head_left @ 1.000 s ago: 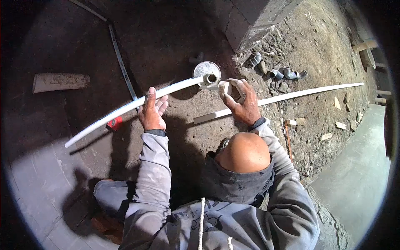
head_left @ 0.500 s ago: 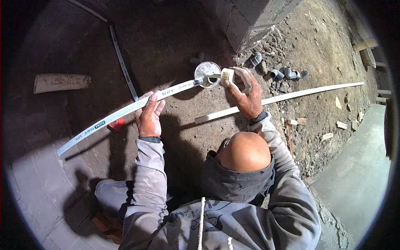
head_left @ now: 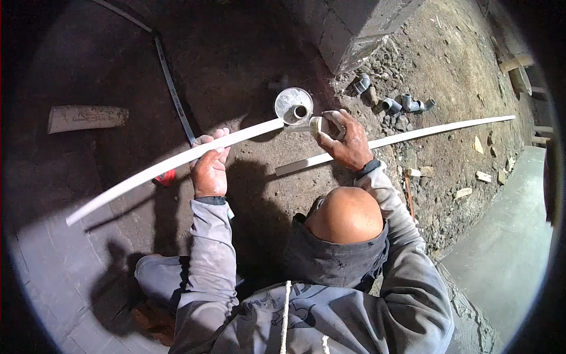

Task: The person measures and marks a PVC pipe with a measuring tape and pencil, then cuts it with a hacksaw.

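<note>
My left hand is closed around a long white plastic pipe that slants up to the right, its plain side facing me. In my right hand is a small cream-coloured, block-like piece, pinched between thumb and fingers. From that piece a thin pale strip reaches toward the pipe's upper end. Just above that end is a round pale disc with a dark-mouthed round fitting on it.
A second white pipe lies on the dirt at right. Grey elbow fittings sit near rubble by a block pillar. A red object lies under the held pipe. My bare knee is in front of me.
The held pipe has turned so its blue printing no longer shows, and it has shifted slightly left. My right hand and its piece have moved a little downward.
</note>
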Tool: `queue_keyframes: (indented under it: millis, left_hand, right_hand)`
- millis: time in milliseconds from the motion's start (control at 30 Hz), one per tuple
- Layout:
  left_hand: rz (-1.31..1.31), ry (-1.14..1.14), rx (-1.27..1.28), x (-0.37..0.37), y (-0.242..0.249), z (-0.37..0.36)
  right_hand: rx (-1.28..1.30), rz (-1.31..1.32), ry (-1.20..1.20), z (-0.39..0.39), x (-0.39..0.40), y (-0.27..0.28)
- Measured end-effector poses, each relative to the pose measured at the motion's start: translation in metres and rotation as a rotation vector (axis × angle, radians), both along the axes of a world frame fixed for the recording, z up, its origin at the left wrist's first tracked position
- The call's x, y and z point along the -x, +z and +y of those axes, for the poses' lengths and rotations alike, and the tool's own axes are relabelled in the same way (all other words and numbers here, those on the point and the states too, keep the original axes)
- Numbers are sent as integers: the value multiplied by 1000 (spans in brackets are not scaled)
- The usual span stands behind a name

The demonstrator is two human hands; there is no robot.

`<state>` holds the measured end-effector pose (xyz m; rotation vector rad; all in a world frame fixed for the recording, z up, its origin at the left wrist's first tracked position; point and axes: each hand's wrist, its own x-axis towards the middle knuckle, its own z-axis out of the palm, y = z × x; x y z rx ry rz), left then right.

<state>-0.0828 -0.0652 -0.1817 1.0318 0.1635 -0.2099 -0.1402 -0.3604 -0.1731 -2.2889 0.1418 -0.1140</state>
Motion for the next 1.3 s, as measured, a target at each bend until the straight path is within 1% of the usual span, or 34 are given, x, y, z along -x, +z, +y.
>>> queue_keyframes:
  millis: [133,200,233,300,333,400,467,533,567,600,667,733,800,867,933,967,1000,1033,1133,1200,1233,1267,1300]
  left_hand:
    - [-18,1,64,-1,1,4]
    - [-26,-22,84,0,5,3]
    - [-7,-29,79,1,7,2]
    - [11,-36,73,1,7,2]
    - [-13,-58,62,1,6,2]
    - [-33,-77,51,3,6,3]
    - [-63,-99,-13,4,7,0]
    - [-102,-109,34,3,1,0]
    - [-97,-92,67,3,2,-2]
    - [-78,-70,89,2,0,0]
    - [-27,-20,52,2,2,2]
    - [16,2,60,1,2,7]
    - [114,48,151,0,3,11]
    - [145,47,190,2,-1,16]
    - [270,97,229,3,-5,15]
    - [257,106,229,4,-9,14]
    - [287,137,225,6,-8,13]
    - [288,124,237,5,-11,17]
    - [234,121,242,4,-13,20]
    - [228,109,301,2,-18,27]
    - [229,87,280,1,-16,28]
    - [232,81,283,2,-14,26]
    - [228,103,237,2,-11,24]
  right_hand:
    - [-38,88,1,2,0,4]
    - [15,-125,-5,3,-1,-7]
    - [16,-125,-9,4,-3,-4]
    - [-67,-117,-31,5,-8,6]
    - [-68,-117,-31,4,-10,8]
    - [-224,-189,-90,3,-14,11]
    - [-252,-178,-112,6,-16,10]
    - [-149,-208,-6,5,-14,-2]
    - [-115,-131,4,5,-10,-9]
    - [-24,-161,-36,6,-7,-14]
    - [-38,-107,-64,1,-4,6]
    - [-13,-108,-157,-8,-6,0]
    - [104,-99,-162,-15,-9,-1]
    - [168,-75,-107,-14,-15,-1]
    - [223,-143,-97,-4,-22,-13]
    - [283,-141,-65,-1,-27,-21]
    - [330,-220,-35,-3,-35,-52]
    - [328,-128,9,3,-39,-46]
    - [437,-15,139,4,-52,-68]
    - [473,-41,169,-2,-54,-83]
    - [421,-7,160,-2,-53,-81]
    - [425,-3,155,-5,-48,-71]
    - [342,-38,48,-9,-41,-60]
